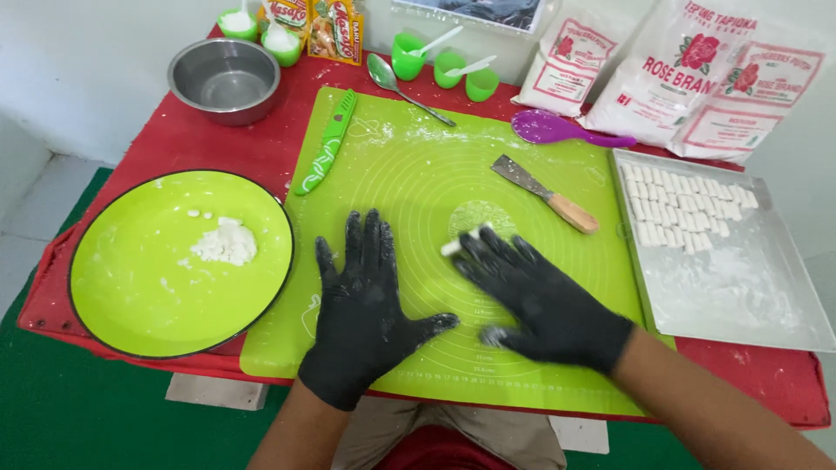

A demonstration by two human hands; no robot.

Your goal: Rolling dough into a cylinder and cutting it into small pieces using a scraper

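A small white piece of dough (455, 246) lies on the green silicone mat (418, 174), under the fingertips of the right hand (544, 300), which is spread flat in a black glove. The left hand (366, 300), also gloved, rests open and flat on the mat just beside it, holding nothing. A scraper (547, 193) lies beyond, a metal tray (740, 296) of cut white pieces (684, 209) to the right, a green plate (131, 278) to the left.

On the mat (418, 174), a scraper (544, 193) is laid; a plate (131, 287) is set left, a tray (766, 305) right, a bowl (224, 78) behind-left, and apparently a dough piece (453, 247) centrally.
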